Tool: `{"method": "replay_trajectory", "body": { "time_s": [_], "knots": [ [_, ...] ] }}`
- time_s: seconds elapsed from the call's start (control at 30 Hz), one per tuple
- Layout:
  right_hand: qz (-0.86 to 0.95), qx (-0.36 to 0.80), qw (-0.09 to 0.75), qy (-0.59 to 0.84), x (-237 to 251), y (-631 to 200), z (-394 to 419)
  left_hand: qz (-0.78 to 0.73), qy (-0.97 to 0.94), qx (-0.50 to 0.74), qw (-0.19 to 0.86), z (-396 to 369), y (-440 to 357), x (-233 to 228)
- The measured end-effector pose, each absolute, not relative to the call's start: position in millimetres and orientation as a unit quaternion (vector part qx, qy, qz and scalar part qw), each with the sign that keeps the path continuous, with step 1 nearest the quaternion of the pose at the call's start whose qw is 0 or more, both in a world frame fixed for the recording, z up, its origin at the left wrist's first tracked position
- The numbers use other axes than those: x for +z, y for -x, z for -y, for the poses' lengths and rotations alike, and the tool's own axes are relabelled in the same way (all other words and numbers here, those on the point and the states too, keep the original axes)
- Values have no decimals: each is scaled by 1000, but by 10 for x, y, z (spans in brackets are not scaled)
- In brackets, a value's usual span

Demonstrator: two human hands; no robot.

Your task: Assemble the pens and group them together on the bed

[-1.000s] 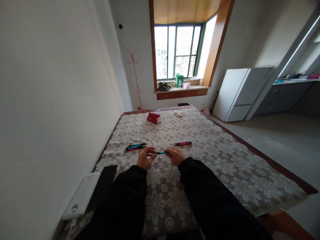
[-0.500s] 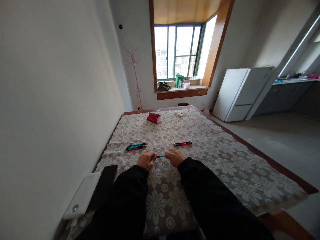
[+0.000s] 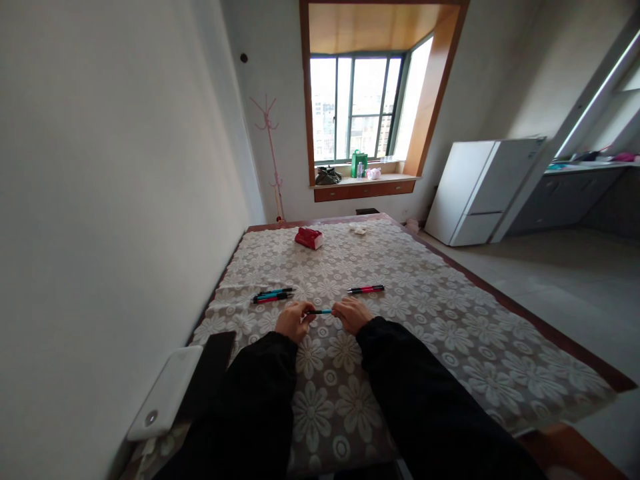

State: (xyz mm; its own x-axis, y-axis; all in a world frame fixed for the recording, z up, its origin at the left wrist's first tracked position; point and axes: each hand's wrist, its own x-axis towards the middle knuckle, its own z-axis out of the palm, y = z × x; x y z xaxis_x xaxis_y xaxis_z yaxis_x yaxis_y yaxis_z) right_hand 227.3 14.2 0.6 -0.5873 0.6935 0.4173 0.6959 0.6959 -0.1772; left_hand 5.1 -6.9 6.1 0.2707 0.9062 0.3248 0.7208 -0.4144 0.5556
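Observation:
Between my two hands lies a blue-and-black pen, held level just above or on the tablecloth; I cannot tell which. My left hand pinches its black end. Around its blue end the fingers of my right hand are closed, covering that tip. Beyond my left hand several blue, red and black pens rest side by side. Past my right hand there are red-and-black pens on the cloth.
A floral tablecloth covers the table. Toward its far end sit a red packet and a small white scrap. At the near left are a white power bank and a dark flat object, close to the wall.
More of the pen's black part now shows beside my left fingers, whose grip has shifted slightly. My right hand stays almost in place. The view has tilted up a little.

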Motion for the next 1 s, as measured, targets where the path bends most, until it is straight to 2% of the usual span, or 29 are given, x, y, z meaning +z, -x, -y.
{"method": "replay_trajectory", "body": {
  "time_s": [0.4, 0.57, 1.0],
  "knots": [
    [894, 44, 269, 356, 27, -2274, -138, -538, -784, 280, 131, 83, -52, 81],
    [888, 56, 255, 379, -23, -2272, -156, -526, -781, 314, 121, 67, -47, 60],
    [890, 29, 251, 380, -4, -2255, -112, -550, -773, 287, 133, 84, -78, 89]
  ]
}}
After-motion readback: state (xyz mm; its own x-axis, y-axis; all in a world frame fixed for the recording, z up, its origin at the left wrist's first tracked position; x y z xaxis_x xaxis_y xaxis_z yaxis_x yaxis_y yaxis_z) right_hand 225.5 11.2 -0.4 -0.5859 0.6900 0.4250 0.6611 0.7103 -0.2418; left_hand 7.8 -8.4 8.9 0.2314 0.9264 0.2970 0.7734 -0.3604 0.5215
